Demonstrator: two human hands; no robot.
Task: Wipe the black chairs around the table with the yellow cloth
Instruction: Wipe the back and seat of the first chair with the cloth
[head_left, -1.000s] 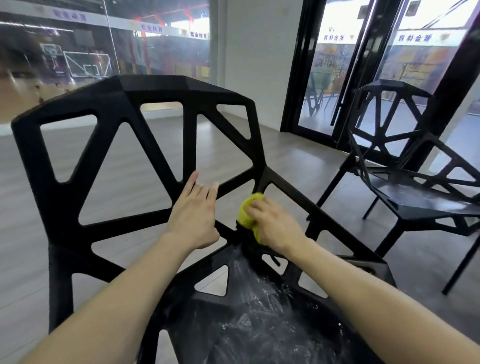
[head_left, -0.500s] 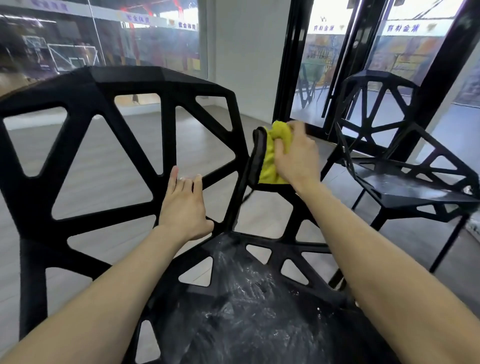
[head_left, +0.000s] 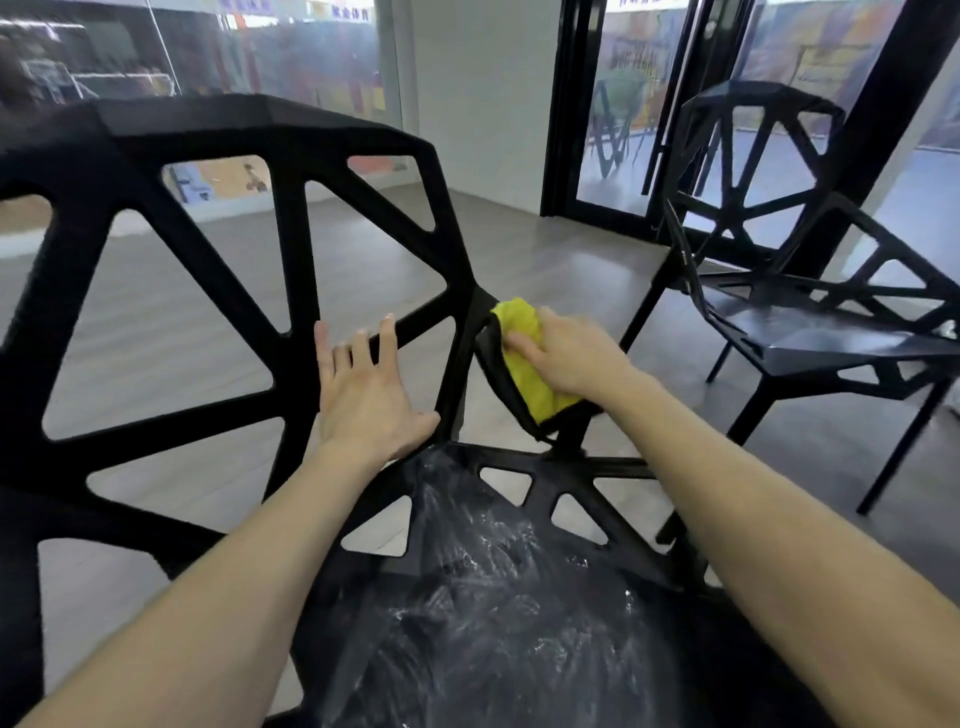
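Observation:
A black lattice chair (head_left: 218, 156) fills the near view, its backrest at left and its shiny seat below. My left hand (head_left: 366, 395) lies flat with fingers spread against a backrest strut near the seat. My right hand (head_left: 569, 353) presses the yellow cloth (head_left: 524, 358) onto the chair's sloping side arm, just right of the backrest. The cloth is bunched under my fingers and hangs over the arm's edge.
A second black lattice chair (head_left: 810, 332) stands at right, about an arm's length away, facing left. Behind it are black-framed glass doors (head_left: 618, 104). Grey floor (head_left: 545, 260) lies open between the chairs and beyond the backrest.
My right hand with the cloth went up the side arm from the seat joint, then came partway back down. My left hand stayed on the backrest strut.

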